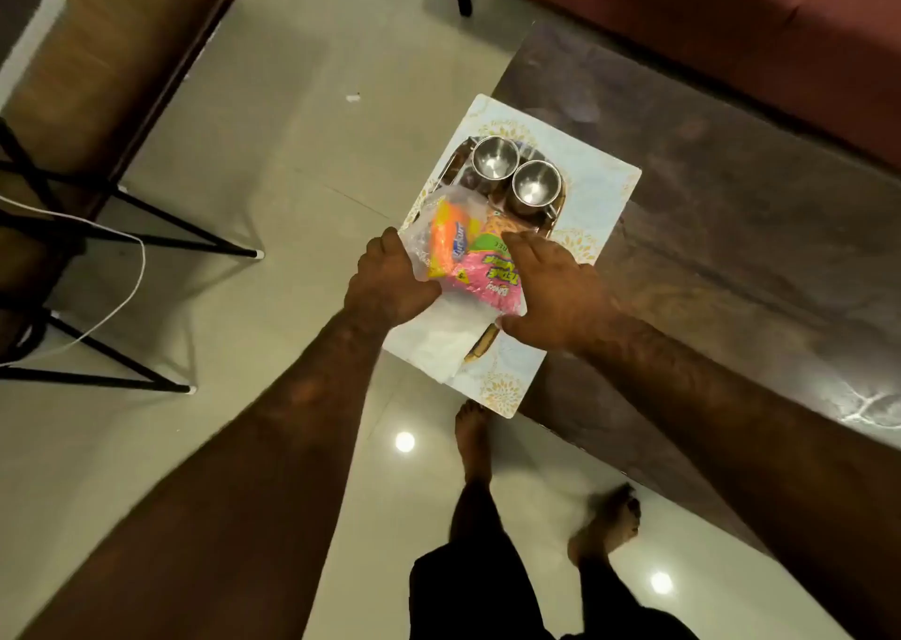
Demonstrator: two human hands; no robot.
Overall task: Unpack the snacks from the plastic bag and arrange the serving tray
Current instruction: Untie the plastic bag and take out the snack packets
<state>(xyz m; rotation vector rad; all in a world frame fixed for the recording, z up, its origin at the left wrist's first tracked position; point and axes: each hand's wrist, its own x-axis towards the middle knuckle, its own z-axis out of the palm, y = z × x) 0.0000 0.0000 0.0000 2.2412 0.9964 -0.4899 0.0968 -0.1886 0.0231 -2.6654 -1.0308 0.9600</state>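
Note:
A clear plastic bag [429, 215] lies across the near end of a steel serving tray [453, 171]. Inside it I see an orange-yellow biscuit pack [446, 242] and a pink snack packet [487, 283]. My left hand [390, 283] grips the bag's left side. My right hand [551, 293] rests on the bag's right side, fingers over the pink packet. Two steel cups [495, 157] [535, 186] stand upright at the tray's far end. The tray sits on a white patterned mat [604, 191].
The mat lies on the corner of a dark marbled coffee table [707, 200]. A red sofa [731, 15] is behind it. A wooden chair with black metal legs [97, 103] and a white cable [131, 269] stand on the tiled floor to the left. My bare feet are below.

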